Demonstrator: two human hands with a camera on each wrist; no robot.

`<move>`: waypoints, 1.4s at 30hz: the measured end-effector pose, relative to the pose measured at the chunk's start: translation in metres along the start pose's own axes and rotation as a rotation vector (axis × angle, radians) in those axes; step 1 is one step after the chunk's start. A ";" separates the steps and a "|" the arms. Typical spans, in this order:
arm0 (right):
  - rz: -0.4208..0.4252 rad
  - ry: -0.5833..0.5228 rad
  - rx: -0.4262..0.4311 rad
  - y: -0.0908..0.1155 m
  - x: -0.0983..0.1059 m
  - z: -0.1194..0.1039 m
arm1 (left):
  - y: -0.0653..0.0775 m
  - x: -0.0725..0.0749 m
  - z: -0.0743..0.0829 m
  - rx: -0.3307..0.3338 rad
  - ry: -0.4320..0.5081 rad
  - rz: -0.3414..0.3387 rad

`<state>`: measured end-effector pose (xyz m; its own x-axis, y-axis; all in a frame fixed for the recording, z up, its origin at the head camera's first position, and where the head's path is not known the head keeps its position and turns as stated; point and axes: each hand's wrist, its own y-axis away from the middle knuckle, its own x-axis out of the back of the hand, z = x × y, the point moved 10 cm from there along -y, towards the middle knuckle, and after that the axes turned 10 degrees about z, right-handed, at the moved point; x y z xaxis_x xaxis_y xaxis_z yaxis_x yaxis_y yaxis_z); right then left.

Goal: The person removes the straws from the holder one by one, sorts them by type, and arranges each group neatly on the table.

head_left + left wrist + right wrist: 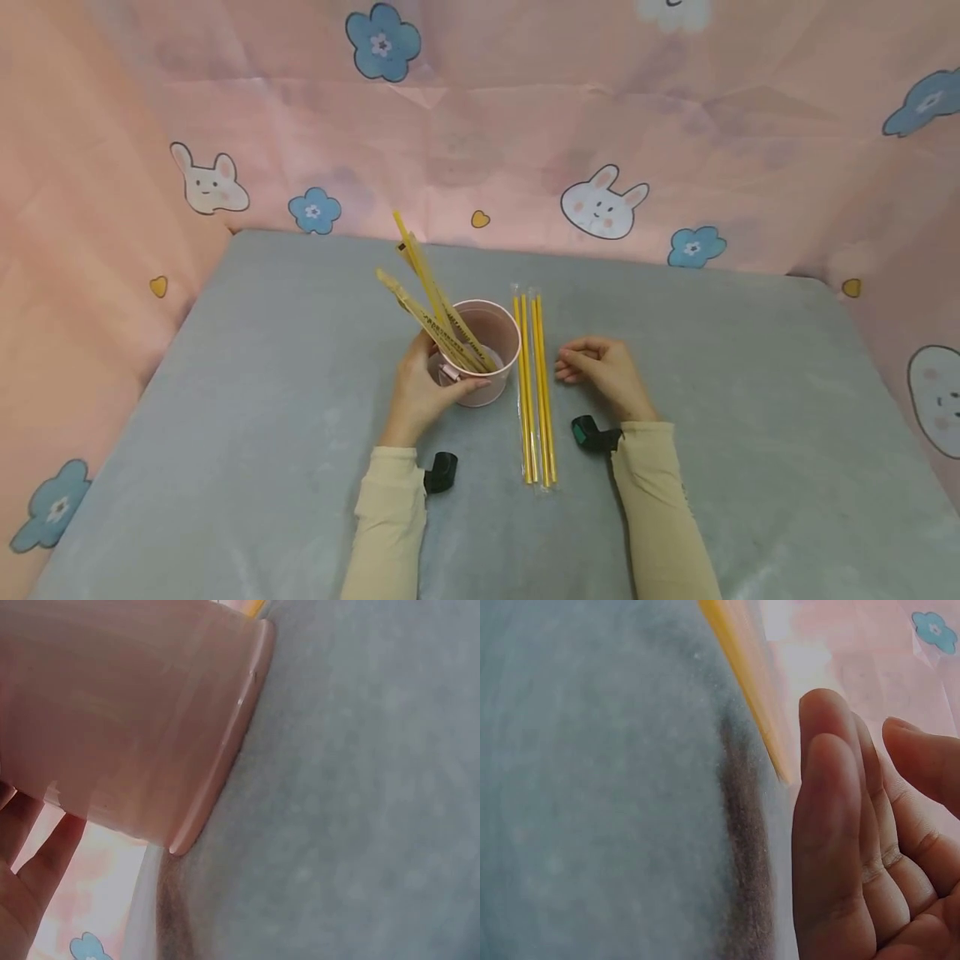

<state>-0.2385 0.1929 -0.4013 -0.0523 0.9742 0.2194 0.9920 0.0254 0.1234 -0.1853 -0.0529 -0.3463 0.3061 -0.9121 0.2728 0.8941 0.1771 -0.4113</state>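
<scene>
My left hand (423, 387) holds a small pink bucket (480, 392) round its left side, with the thumb across the front. In the left wrist view the bucket's wall (127, 712) fills the upper left, its base edge at the grey cloth. Several long slim sticks in printed yellowish wrappers (431, 325) lean out of the bucket to the left, beside a plain yellow one. Right of the bucket, several yellow straws (543, 375) in clear sleeves lie side by side. Just right of them my right hand (603, 371) hovers near the cloth, fingers loosely bent and holding nothing.
A grey cloth (262, 400) covers the table. Behind and at both sides hangs a pink curtain (480, 150) printed with rabbits and blue flowers. Each wrist carries a small black camera, such as the left camera (441, 472).
</scene>
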 end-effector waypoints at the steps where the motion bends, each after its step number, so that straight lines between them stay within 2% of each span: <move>1: -0.003 -0.008 -0.001 0.000 -0.002 0.001 | 0.001 0.001 -0.001 0.005 -0.006 0.001; 6: -0.021 -0.039 0.013 -0.001 -0.005 0.005 | 0.003 0.003 -0.006 0.028 -0.023 0.001; 11: -0.019 -0.045 0.031 -0.004 0.001 0.002 | -0.002 -0.006 -0.006 0.037 -0.031 -0.027; 18: 0.016 -0.081 0.093 -0.003 0.008 -0.027 | -0.012 -0.011 -0.005 0.041 -0.035 -0.037; 23: 0.034 -0.108 0.167 0.005 0.003 -0.058 | -0.016 -0.011 -0.003 0.033 -0.021 -0.040; 28: -0.001 -0.143 0.268 0.014 -0.014 -0.091 | -0.017 -0.012 -0.001 0.014 -0.020 -0.043; 32: -0.043 -0.124 0.352 0.017 -0.035 -0.120 | -0.016 -0.011 -0.002 0.009 -0.013 -0.038; 37: -0.105 -0.055 0.396 0.018 -0.070 -0.147 | -0.011 -0.006 -0.005 0.016 -0.011 -0.038; 42: -0.154 -0.097 0.399 0.014 -0.103 -0.160 | -0.009 -0.001 -0.008 0.017 -0.020 -0.034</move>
<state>-0.2375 0.0570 -0.2676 -0.2107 0.9684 0.1333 0.9412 0.2378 -0.2401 -0.1966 -0.0562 -0.3498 0.2819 -0.9101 0.3039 0.9094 0.1525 -0.3869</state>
